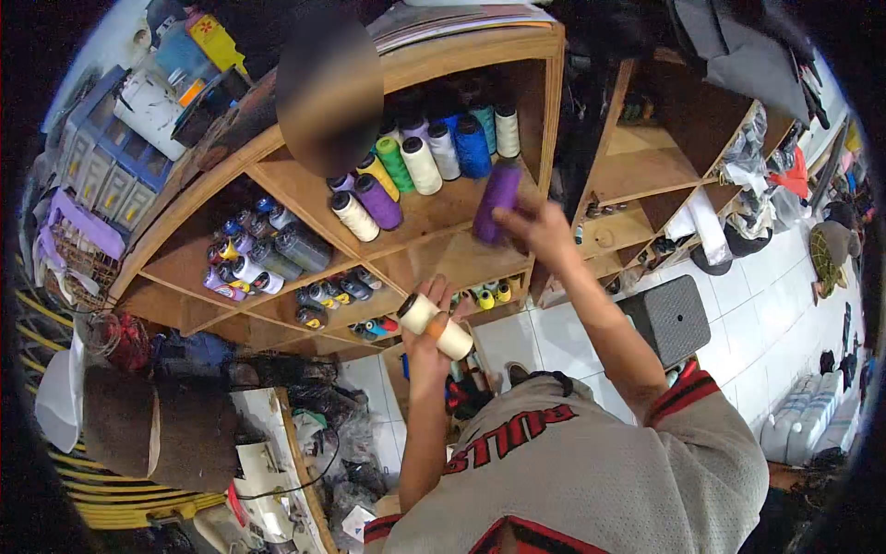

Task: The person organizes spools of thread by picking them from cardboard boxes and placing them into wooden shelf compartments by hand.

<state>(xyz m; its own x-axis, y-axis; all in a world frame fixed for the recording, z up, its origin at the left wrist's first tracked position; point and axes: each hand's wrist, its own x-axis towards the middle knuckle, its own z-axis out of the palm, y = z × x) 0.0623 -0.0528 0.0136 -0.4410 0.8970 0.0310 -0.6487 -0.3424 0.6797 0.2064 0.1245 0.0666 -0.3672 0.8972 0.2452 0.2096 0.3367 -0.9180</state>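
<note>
My left hand [428,345] is wrapped around a cream thread spool [452,340], held tilted in front of the shelf. Higher and to the right, my right hand [538,228] grips a purple thread spool [498,198] by its lower part, slightly blurred. Just behind that spool, a row of thread spools stands in the upper compartment: a blue spool [472,150], a white spool [443,152], a cream spool [421,166], a green spool [394,164] and another purple spool [378,202] among them. Whether the spool in my right hand touches the shelf board, I cannot tell.
The wooden shelf [552,102] spans the front, with dark spools [303,247] in its left compartment and small ones below. A second shelf unit [651,162] stands to the right. A grey stool [666,319] is on the tiled floor. Clutter and a table [286,443] lie at lower left.
</note>
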